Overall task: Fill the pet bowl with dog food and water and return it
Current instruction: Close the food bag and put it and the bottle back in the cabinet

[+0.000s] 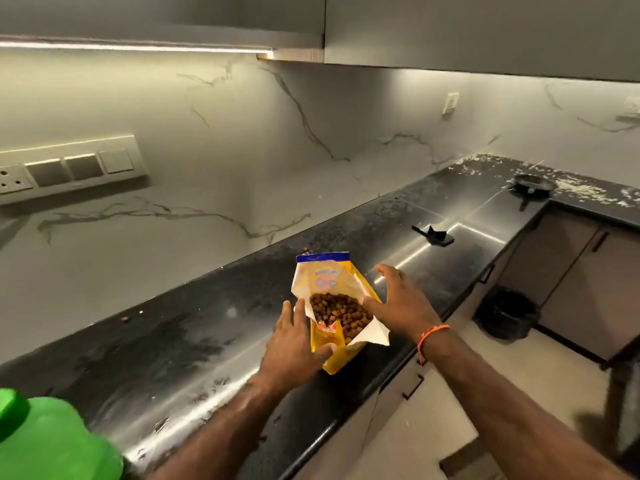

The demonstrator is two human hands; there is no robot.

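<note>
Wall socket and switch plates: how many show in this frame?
3. A long switch plate on the left wall, a small socket on the back wall past the dog food bag, and one plate cut by the right edge. Others may lie out of view.

A home kitchen is shown. A long black polished stone tabletop is run along a white marble-veined backsplash, and wall cabinets are hung above it, lit from beneath by a light strip. A switch and socket panel is set into the wall on the left, and a single socket is fitted farther right. Base cabinets with dark handles are seen beyond the corner, with a black waste bin on the pale floor beside them. An opened bag of pet kibble is stood on the tabletop.
</note>
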